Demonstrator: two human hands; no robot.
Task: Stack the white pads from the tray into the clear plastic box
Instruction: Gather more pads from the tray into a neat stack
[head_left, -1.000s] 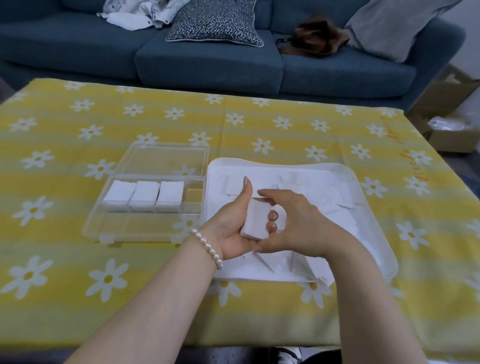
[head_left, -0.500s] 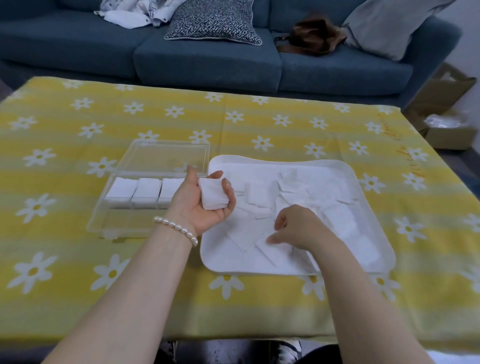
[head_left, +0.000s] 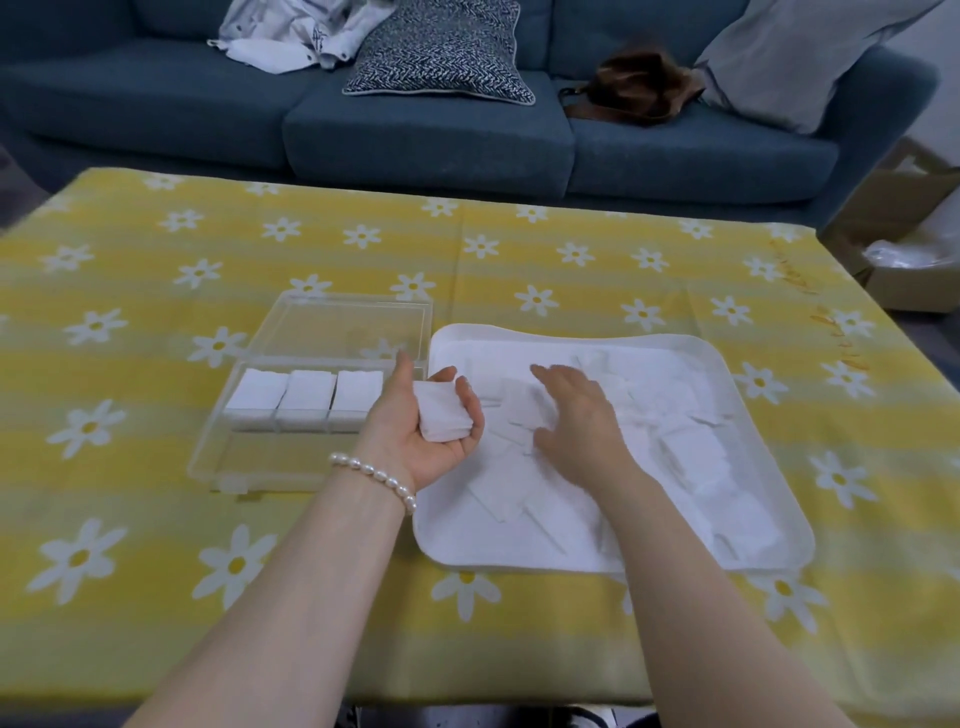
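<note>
My left hand (head_left: 415, 426), palm up with a pearl bracelet at the wrist, grips a small stack of white pads (head_left: 441, 413) between the clear plastic box (head_left: 260, 462) and the white tray (head_left: 753, 384). The box lies open with its lid flat behind it and holds three stacks of pads (head_left: 306, 397) in a row. My right hand (head_left: 576, 410) reaches flat over the loose pads (head_left: 691, 447) scattered in the tray, fingers spread and touching them.
Box and tray sit on a yellow tablecloth with white daisies (head_left: 156, 519). A blue sofa (head_left: 415, 135) with cushions, clothes and a brown bag stands behind the table. A cardboard box (head_left: 914, 249) is on the floor at the right.
My right hand has let go of the stack and moved up over the tray's loose pads. My left hand keeps the stack, held near the box's right end.
</note>
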